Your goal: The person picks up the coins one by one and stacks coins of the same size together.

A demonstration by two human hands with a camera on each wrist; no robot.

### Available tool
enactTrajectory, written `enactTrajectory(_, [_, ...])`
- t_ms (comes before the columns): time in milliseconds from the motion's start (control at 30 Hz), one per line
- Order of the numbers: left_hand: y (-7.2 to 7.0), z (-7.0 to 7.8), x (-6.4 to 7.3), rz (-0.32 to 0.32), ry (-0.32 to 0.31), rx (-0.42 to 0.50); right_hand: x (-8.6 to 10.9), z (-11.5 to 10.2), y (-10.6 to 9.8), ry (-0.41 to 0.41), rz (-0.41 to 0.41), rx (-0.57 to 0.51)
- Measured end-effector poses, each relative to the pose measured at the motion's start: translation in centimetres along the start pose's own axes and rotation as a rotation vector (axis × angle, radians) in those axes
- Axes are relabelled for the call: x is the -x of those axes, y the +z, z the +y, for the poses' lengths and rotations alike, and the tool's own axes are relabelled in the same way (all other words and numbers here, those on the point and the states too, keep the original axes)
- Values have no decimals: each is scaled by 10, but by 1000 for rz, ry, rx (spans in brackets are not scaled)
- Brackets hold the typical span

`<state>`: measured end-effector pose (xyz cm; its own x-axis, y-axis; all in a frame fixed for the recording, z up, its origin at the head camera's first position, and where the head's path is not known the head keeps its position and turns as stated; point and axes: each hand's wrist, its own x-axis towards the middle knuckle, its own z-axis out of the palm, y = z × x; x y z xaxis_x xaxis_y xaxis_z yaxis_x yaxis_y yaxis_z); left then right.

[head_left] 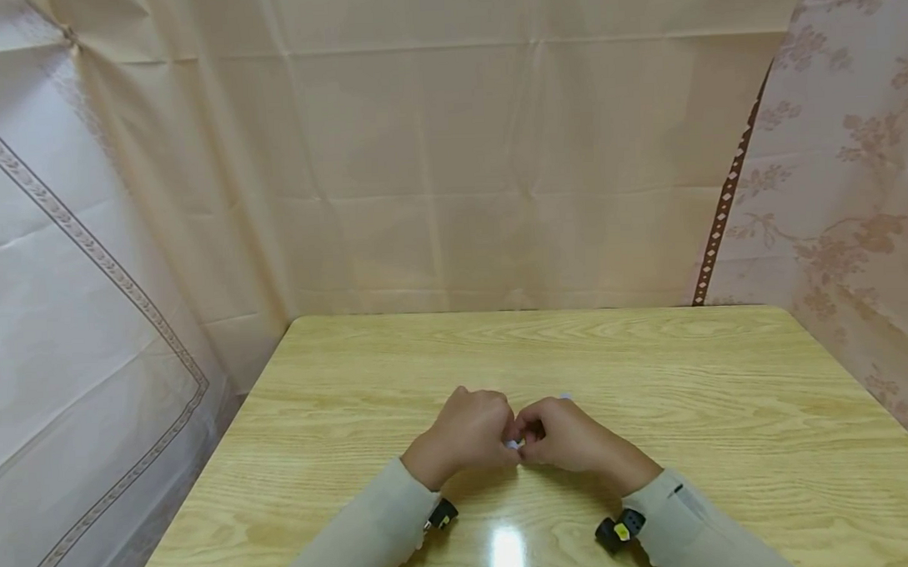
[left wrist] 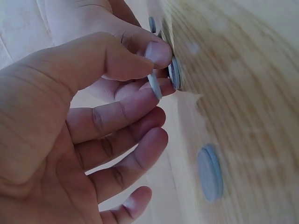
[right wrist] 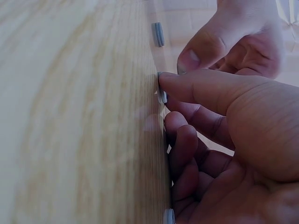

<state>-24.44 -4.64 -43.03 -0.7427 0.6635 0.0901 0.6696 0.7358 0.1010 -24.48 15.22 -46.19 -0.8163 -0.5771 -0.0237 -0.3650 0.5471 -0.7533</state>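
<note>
My left hand (head_left: pixel 470 433) and right hand (head_left: pixel 568 438) meet above the wooden table (head_left: pixel 337 388). Between left thumb and index finger I pinch a small pale round disc (left wrist: pixel 154 86), seen nearly edge-on; the other left fingers are loosely bent. A second round piece (left wrist: pixel 174 73), which looks like stacked discs, stands low at the tabletop. My right hand (right wrist: pixel 243 121) grips that piece (right wrist: pixel 162 88) with thumb and index finger, its other fingers curled inward. From above, the hands mostly hide both pieces; only a bit of white (head_left: pixel 513 443) shows.
One more round stack (left wrist: pixel 210 172) lies on the table on the left hand's side. Another (right wrist: pixel 169 216) is on the right hand's side, partly cut off by the frame. Cloth curtains (head_left: pixel 449 150) hang behind and beside the table.
</note>
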Motion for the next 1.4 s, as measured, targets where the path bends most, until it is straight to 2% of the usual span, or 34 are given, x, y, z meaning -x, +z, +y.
enactTrajectory(433, [0, 0, 1, -63, -66, 41, 0, -1, 0, 17, -3, -6])
enactTrajectory(867, [0, -4, 0, -84, -54, 27, 1, -2, 0, 21, -19, -43])
enactTrajectory(1100, [-2, -6, 2, -105, -78, 78, 1, -3, 0, 24, -20, -37])
enactTrajectory(1400, [-3, -8, 2, -147, -89, 74, 2, -4, -3, 6, -43, -30])
